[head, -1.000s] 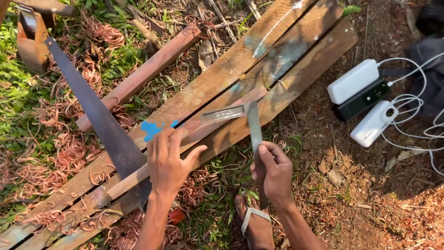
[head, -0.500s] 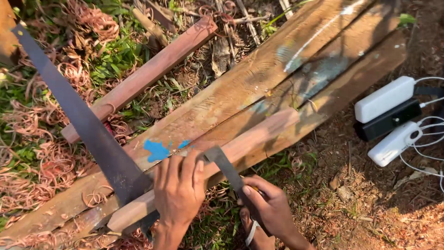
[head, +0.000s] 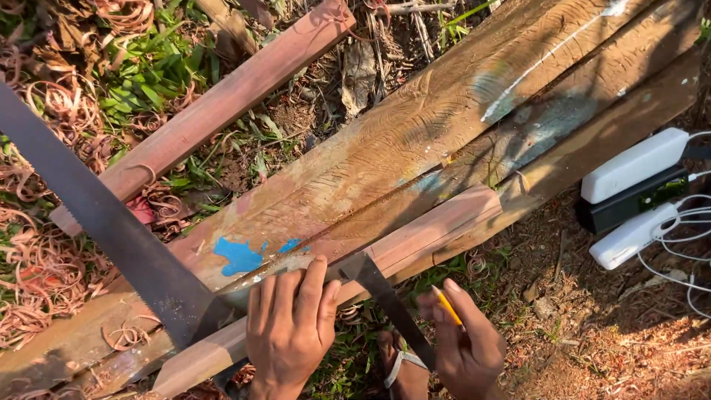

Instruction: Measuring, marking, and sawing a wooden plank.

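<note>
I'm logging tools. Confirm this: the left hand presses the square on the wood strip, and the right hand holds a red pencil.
Wrong colour. In the head view the right hand holds a yellow pencil. The left hand does press the square on the wood strip.

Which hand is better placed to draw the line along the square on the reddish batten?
Right. The right hand already holds the yellow pencil beside the metal square, while the left hand lies flat on the reddish batten.

Bright, warm daylight. Dappled shadow covers the upper right of the frame, the planks (head: 444,126) glare whitish at centre, and focus is sharp throughout.
</note>
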